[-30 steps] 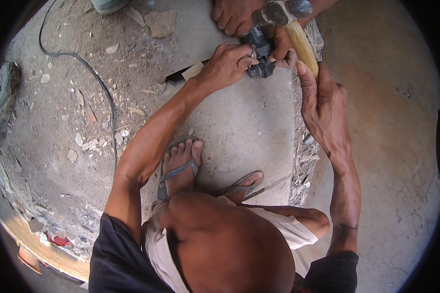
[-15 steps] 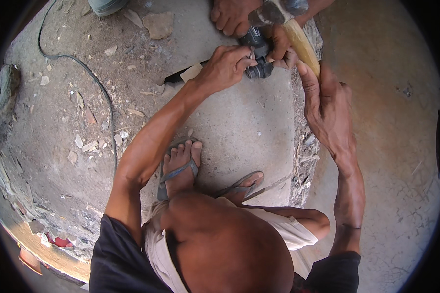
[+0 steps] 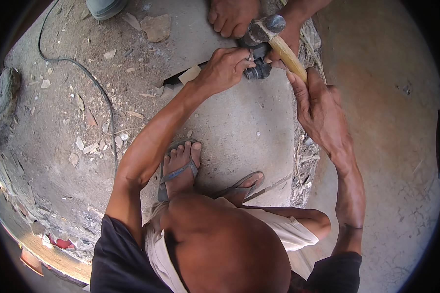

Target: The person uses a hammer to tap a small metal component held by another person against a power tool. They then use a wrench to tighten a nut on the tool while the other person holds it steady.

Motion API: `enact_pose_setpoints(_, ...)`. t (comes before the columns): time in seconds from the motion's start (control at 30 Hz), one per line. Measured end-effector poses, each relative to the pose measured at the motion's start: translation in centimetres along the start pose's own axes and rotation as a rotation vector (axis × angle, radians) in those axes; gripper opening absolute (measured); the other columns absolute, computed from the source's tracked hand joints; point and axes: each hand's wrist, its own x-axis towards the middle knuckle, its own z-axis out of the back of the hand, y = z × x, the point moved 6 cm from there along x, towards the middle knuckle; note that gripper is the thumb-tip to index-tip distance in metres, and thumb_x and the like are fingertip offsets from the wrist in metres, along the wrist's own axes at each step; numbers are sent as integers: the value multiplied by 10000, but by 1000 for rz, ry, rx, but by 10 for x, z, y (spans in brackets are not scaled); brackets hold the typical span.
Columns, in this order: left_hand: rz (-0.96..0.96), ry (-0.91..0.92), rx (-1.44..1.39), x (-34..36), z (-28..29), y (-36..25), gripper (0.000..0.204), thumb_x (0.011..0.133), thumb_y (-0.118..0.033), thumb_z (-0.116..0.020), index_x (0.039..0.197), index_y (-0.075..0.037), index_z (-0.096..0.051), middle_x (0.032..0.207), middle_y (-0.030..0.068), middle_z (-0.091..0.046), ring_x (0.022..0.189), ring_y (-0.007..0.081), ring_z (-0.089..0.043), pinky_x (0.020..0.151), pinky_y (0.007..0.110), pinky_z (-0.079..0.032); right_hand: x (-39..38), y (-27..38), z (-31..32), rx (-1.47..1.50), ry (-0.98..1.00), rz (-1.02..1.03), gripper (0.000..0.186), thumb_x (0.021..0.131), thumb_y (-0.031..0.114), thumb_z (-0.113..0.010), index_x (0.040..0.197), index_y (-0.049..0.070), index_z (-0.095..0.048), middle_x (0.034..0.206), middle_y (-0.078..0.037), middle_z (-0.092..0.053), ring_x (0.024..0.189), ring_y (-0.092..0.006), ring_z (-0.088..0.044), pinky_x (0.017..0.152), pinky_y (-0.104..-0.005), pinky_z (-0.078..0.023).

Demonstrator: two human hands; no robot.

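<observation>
My left hand [image 3: 222,68] pinches a small metal piece [image 3: 250,55] against the fitting of a black power tool [image 3: 258,69]. My right hand [image 3: 320,110] is closed on the wooden handle of a hammer [image 3: 288,56], whose dark metal head [image 3: 264,29] hangs over the tool, hiding part of it. A co-worker's hand [image 3: 288,36] is at the tool behind the hammer; what exactly it grips is partly hidden. Another person's bare foot [image 3: 232,17] lies beside the tool's far end.
A grey shoe [image 3: 105,7] stands at top left. A black cable [image 3: 95,83] runs across the gritty floor among stone chips [image 3: 156,27]. The concrete slab [image 3: 244,127] has a crumbled edge at right, bordering a smoother floor [image 3: 376,146]. My sandaled feet [image 3: 181,171] are below.
The hammer has shifted down and left, its head now lower over the tool, with my right hand moving slightly left along with it. My left hand stays nearly in place.
</observation>
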Motion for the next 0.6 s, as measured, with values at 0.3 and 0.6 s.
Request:
enact_pose_setpoints(0.3,28,-21,-70,0,2,-7,112,911,-8,-681,913,63,-593,815,244,-650,730,418,-658,641,449,-498,-9,1,9,333,-202,-47,339,1065,280,-555,929,-31,-560,618,-248,-499,484,-322,-442,513,-402,-412)
enact_pose_setpoints(0.6,-14,-37,1,-1,-1,0,97,930,-59,-701,972,23,-672,807,144,-693,647,241,-656,514,346,-470,-3,-2,3,101,-22,-42,385,1056,301,-561,885,-43,-530,562,-281,-513,506,-486,-543,493,-510,-441)
